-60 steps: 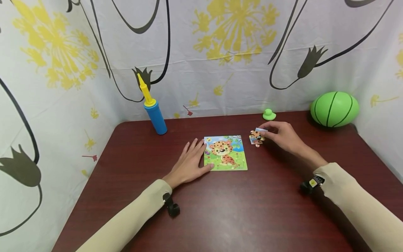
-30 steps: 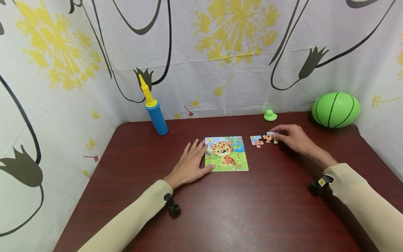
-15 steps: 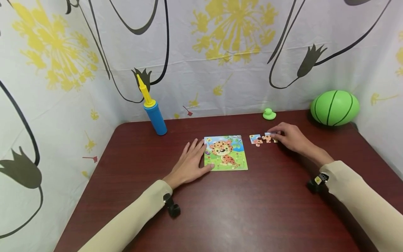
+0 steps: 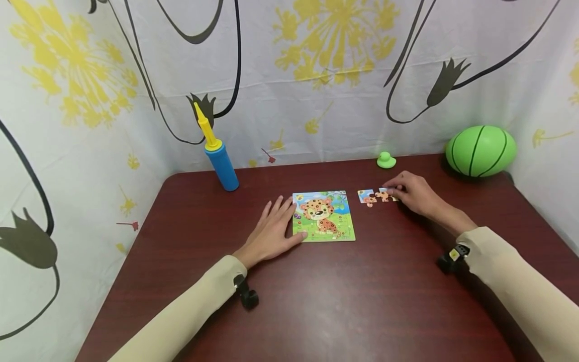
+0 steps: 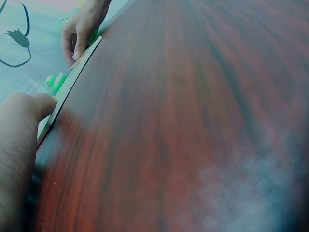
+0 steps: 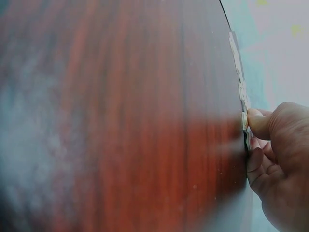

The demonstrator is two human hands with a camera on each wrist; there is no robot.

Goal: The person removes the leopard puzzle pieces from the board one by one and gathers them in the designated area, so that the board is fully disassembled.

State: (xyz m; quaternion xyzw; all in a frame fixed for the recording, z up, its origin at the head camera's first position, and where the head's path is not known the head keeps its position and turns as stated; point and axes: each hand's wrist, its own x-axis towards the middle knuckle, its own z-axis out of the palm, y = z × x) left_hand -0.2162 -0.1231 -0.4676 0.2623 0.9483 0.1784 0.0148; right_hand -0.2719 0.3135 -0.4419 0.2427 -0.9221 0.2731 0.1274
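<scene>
My left hand (image 4: pixel 271 229) lies flat with straight, spread fingers at the left edge of a square leopard puzzle (image 4: pixel 334 217), its thumb over the lower left corner. To the puzzle's right, my right hand (image 4: pixel 416 195) pinches a small puzzle piece (image 6: pixel 244 121) between thumb and fingers, low over the table. Most of that piece is hidden by the hand in the head view. Beside it lie a spotted orange puzzle piece (image 4: pixel 384 195) and, further left, a blue and orange puzzle piece (image 4: pixel 367 196). The left wrist view shows the puzzle edge-on under the left thumb.
A green rubber duck (image 4: pixel 386 160) sits behind the pieces near the table's back edge. At the back right is a green ball (image 4: pixel 481 151) with black lines. A blue and yellow hand pump (image 4: pixel 222 163) stands at the back left. Patterned cloth hangs around the dark red table (image 4: pixel 325 301).
My right hand has moved right from the bunched pieces, which now lie spread in a row. Over the last half second it shifts only slightly. My left hand has stayed at the puzzle.
</scene>
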